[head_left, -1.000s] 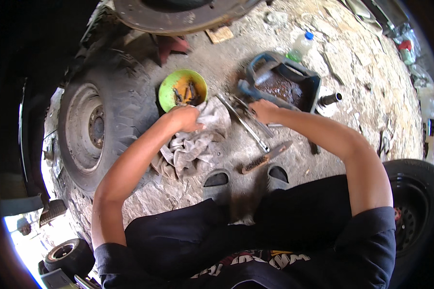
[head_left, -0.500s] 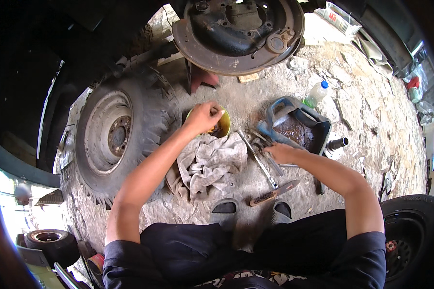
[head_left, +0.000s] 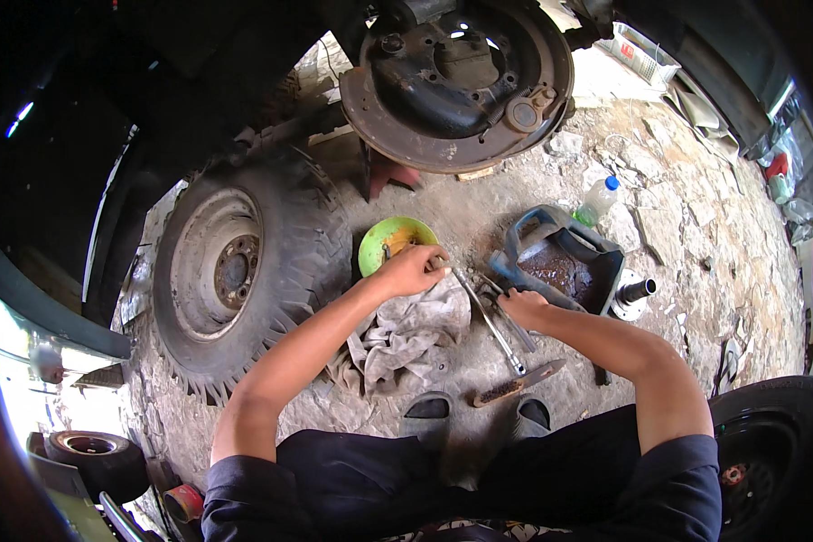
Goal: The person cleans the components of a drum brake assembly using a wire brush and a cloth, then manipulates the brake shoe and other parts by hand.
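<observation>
My left hand point(head_left: 413, 270) is over the near rim of a lime-green bowl point(head_left: 377, 237), its fingers pinched together. What they hold, if anything, I cannot make out. Inside the bowl are small orange-brown bits. A crumpled grey rag point(head_left: 415, 330) lies just below that hand. My right hand point(head_left: 526, 309) is down among metal hand tools on the ground, fingers curled over them; which piece it grips is hidden. Beside it lies a long chrome ratchet handle point(head_left: 492, 325). Closer to my feet is a wire brush point(head_left: 515, 383) with a wooden handle.
A cut-open blue jug point(head_left: 524, 239) holds dark, dirty liquid. Behind it stands a bottle point(head_left: 596, 200) with a blue cap. A large treaded wheel point(head_left: 244, 271) leans at left. A rusty brake backing plate point(head_left: 452, 149) hangs overhead at the far side. Another tire point(head_left: 768, 434) is at right.
My left hand has come out of the bowl, moving toward me and to the right. My right hand has slid slightly nearer to me along the tools. The view has shifted a little.
</observation>
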Demonstrator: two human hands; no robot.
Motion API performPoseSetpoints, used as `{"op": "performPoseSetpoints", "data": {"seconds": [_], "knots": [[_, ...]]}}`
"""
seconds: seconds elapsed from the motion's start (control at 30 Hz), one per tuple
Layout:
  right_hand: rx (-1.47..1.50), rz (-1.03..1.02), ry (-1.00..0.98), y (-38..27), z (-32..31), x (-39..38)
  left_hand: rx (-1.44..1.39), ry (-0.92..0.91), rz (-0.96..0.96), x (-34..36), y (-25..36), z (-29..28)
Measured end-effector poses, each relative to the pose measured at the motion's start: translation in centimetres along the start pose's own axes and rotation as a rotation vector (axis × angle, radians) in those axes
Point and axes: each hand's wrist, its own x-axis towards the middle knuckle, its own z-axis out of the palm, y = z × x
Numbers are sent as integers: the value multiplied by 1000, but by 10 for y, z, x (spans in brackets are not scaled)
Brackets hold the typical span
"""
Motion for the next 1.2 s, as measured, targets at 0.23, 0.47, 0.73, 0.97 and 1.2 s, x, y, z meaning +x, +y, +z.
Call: {"op": "performPoseSetpoints", "data": {"seconds": [0.23, 0.47, 0.73, 0.97, 1.2], "knots": [[180, -44, 126, 7, 8, -7, -194, 311, -15, -4, 29, -30], [896, -225, 389, 5, -37, -29, -1017, 630, 99, 12, 70, -102], [707, -322, 817, -32, -203, -92, -1241, 525, 63, 30, 83, -134], [861, -393, 1187, -70, -336, -132, -1283, 640, 40, 40, 101, -123], [930, -447, 1150, -81, -353, -63, -1304, 602, 80, 33, 102, -126]]}}
